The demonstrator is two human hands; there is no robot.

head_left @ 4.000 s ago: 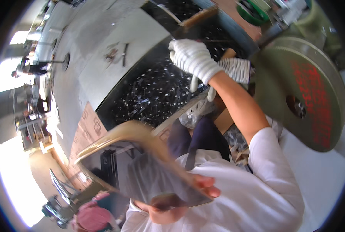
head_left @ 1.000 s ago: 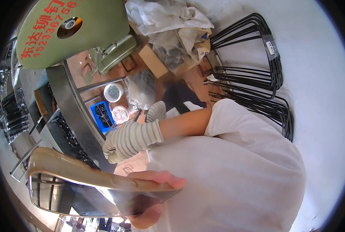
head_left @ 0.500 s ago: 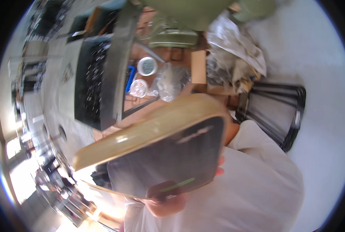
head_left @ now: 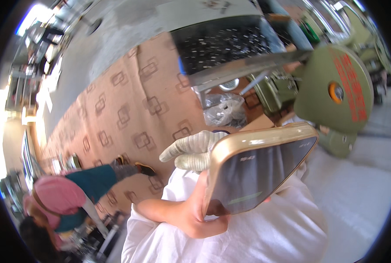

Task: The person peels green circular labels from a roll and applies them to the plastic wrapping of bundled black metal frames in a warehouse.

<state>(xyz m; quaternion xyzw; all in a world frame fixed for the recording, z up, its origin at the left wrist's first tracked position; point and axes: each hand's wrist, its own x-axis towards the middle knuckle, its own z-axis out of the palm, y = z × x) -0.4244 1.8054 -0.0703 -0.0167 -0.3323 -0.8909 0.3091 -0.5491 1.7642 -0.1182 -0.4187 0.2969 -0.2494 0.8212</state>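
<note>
A smartphone point(head_left: 261, 171) in a clear, gold-edged case fills the middle of the view, tilted, its dark screen lit with a little text. My bare left hand point(head_left: 199, 217) grips it by the lower left side, thumb over the bottom of the screen and a fingertip showing at the far edge. Behind the phone's upper left corner my right hand point(head_left: 195, 151) wears a pale knitted glove. Its visible fingers stretch out to the left; the rest of that hand is hidden by the phone. My white garment point(head_left: 265, 232) spreads beneath both hands.
Ahead, a metal-edged bench carries a dark tray point(head_left: 221, 44) of small pieces. A plastic bag point(head_left: 226, 109) lies below it. A green machine with a round cover point(head_left: 335, 90) stands right. Patterned brown covering point(head_left: 121, 105) lies on the floor. A person in pink point(head_left: 61, 193) works lower left.
The view has swung left, bringing the patterned floor and the person in pink into sight. My gloved right hand now shows beside the phone, which my left hand still holds, tilted differently.
</note>
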